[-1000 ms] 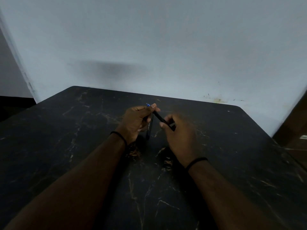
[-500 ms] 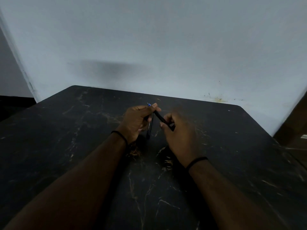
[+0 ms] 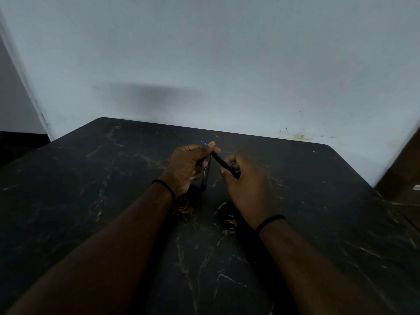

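Above the middle of the black, gold-veined marble-look table (image 3: 91, 201), both hands meet on a slim black pen with a blue tip (image 3: 221, 162). It slants from far left down to near right. The left hand (image 3: 186, 167) pinches its blue-tipped end between thumb and curled forefinger. The right hand (image 3: 247, 185) has its fingers curled round the lower end. A second slim dark pen (image 3: 205, 178) hangs nearly upright from the left hand's fingers; faint pale print runs along it, too small to read. Each wrist wears a thin black band (image 3: 164, 186). Behind stands a pale grey wall (image 3: 204, 53) with a yellowish stain (image 3: 297, 136).
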The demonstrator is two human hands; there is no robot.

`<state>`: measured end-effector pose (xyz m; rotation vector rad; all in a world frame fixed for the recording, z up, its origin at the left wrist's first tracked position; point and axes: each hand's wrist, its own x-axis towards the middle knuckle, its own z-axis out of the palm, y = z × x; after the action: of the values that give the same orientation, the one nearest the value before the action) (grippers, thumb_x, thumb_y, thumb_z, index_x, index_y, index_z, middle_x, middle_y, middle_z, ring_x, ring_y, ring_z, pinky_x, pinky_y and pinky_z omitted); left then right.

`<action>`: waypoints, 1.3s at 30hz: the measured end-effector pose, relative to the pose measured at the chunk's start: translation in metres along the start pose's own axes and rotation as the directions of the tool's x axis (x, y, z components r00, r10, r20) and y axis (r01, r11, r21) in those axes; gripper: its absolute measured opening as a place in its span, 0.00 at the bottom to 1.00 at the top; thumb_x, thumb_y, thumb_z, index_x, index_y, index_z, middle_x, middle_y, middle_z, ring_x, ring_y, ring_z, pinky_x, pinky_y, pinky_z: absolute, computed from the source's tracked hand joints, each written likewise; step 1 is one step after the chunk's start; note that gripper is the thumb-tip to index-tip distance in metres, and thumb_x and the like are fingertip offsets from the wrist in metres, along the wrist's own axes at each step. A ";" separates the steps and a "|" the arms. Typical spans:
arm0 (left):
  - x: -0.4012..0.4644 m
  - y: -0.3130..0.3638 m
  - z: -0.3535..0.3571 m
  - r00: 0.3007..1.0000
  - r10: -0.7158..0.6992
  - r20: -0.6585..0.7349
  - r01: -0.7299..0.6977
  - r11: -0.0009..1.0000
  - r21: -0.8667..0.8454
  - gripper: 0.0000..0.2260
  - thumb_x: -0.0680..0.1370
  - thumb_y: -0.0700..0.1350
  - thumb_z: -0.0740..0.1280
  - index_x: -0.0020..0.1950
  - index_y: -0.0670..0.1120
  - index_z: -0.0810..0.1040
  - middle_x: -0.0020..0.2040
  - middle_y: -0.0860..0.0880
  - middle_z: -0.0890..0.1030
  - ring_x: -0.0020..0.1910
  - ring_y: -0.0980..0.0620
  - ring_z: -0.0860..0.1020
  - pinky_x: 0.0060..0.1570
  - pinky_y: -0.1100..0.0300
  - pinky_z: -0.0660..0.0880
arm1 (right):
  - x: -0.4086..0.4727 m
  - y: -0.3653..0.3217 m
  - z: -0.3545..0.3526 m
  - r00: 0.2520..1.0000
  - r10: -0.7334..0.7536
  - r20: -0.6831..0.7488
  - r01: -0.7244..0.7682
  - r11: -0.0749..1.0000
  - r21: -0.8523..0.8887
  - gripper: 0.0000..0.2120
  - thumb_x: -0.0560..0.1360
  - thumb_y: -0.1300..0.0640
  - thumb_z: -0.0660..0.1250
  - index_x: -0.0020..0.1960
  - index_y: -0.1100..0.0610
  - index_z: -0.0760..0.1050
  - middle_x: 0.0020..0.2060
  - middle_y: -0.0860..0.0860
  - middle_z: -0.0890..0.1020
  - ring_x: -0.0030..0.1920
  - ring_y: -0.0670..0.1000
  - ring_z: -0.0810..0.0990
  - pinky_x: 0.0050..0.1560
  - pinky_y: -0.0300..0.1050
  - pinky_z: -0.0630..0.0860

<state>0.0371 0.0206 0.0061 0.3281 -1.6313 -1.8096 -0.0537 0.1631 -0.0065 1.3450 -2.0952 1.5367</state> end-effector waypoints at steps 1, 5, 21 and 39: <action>0.000 0.000 0.000 1.000 -0.003 0.003 0.003 1.000 0.001 0.14 0.78 0.53 0.69 0.50 0.42 0.85 0.27 0.50 0.72 0.17 0.56 0.59 0.19 0.67 0.56 | 0.000 0.000 0.000 1.000 0.002 -0.011 -0.002 1.000 0.003 0.10 0.74 0.56 0.72 0.50 0.45 0.74 0.37 0.39 0.76 0.40 0.41 0.78 0.39 0.42 0.77; 0.000 0.001 0.003 1.000 -0.016 0.017 0.017 0.999 -0.033 0.13 0.78 0.53 0.69 0.51 0.44 0.85 0.28 0.50 0.73 0.17 0.57 0.59 0.19 0.66 0.53 | -0.002 0.000 0.000 0.999 -0.021 -0.045 0.020 0.999 -0.025 0.14 0.74 0.56 0.71 0.53 0.41 0.70 0.36 0.40 0.77 0.39 0.37 0.77 0.34 0.36 0.72; -0.004 0.011 0.003 0.997 0.026 0.073 -0.019 0.995 -0.102 0.11 0.79 0.46 0.65 0.44 0.43 0.84 0.30 0.48 0.72 0.19 0.58 0.61 0.20 0.65 0.55 | -0.001 -0.020 -0.006 0.883 0.275 0.379 -0.448 0.733 0.511 0.12 0.82 0.60 0.62 0.43 0.55 0.80 0.28 0.47 0.77 0.19 0.43 0.66 0.17 0.32 0.59; -0.010 0.017 -0.023 0.790 0.305 -0.532 0.422 0.358 0.833 0.25 0.81 0.61 0.56 0.45 0.42 0.81 0.43 0.42 0.81 0.42 0.44 0.80 0.44 0.52 0.77 | -0.006 -0.016 0.001 0.981 0.166 0.101 -0.176 0.980 0.096 0.10 0.82 0.50 0.61 0.45 0.52 0.77 0.34 0.48 0.80 0.37 0.46 0.79 0.41 0.45 0.76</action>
<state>0.0633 0.0088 0.0160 1.3734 -1.9448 -0.3748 -0.0380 0.1651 -0.0001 1.3238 -2.2685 1.7050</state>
